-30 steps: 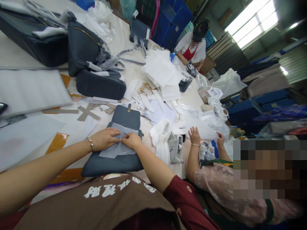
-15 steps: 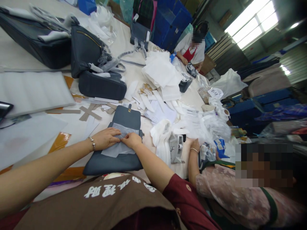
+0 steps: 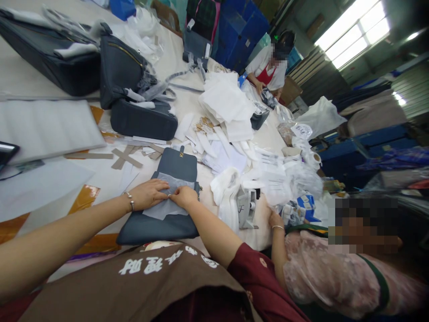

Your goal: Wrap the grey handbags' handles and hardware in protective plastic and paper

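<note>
A dark blue-grey handbag (image 3: 154, 230) lies on the table before me, its flap (image 3: 181, 166) folded back and away from me. Over its front is a thin sheet of white tissue paper (image 3: 167, 211). My left hand (image 3: 151, 193) rests flat on the paper with fingers stretched out. From the other side, my right hand (image 3: 183, 197) meets the left fingertips, thumb and finger pinched together at the paper. Something small and pale shows at that pinch, too small to name.
Dark handbags (image 3: 144, 120) stand at the back left, near a stack of white foam sheets (image 3: 50, 127). Paper sheets (image 3: 228, 100) are piled mid-table. Right of my bag is a grey tape dispenser (image 3: 247, 208). One co-worker's arm (image 3: 279, 241) is close on my right; another person (image 3: 268, 71) works farther back.
My hands stay at the same spot on the tissue paper, with hardly any shift. The near co-worker's hand and arm have moved slightly to the right and toward me.
</note>
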`<act>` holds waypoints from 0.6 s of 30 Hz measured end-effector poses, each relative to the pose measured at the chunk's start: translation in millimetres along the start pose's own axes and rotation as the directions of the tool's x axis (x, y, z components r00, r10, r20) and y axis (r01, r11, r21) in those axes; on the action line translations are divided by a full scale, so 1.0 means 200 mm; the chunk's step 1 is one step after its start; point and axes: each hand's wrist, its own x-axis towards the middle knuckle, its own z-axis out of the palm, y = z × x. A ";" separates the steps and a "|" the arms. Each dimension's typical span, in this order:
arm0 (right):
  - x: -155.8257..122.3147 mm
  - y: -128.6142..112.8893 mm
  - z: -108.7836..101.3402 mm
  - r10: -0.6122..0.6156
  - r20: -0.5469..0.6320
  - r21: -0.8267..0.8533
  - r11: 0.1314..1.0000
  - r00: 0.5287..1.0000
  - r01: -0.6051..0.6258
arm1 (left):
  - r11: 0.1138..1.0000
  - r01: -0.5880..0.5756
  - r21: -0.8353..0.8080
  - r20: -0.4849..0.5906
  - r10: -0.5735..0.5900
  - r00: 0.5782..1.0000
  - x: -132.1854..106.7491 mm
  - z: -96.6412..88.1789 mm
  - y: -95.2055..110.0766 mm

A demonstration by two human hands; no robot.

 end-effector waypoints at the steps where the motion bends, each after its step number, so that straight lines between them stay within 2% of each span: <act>1: 0.00 0.00 0.00 0.001 0.001 -0.009 1.000 1.000 -0.001 | 1.000 -0.002 0.007 0.004 0.002 1.000 0.00 0.00 0.00; 11: 0.01 0.01 0.00 0.009 0.020 0.031 0.999 1.000 -0.009 | 1.000 0.009 -0.016 -0.007 -0.009 1.000 0.00 -0.01 0.00; 18: 0.02 -0.02 0.00 0.036 0.019 -0.006 0.999 0.999 -0.036 | 1.000 0.003 -0.017 -0.011 -0.003 1.000 0.00 0.00 0.00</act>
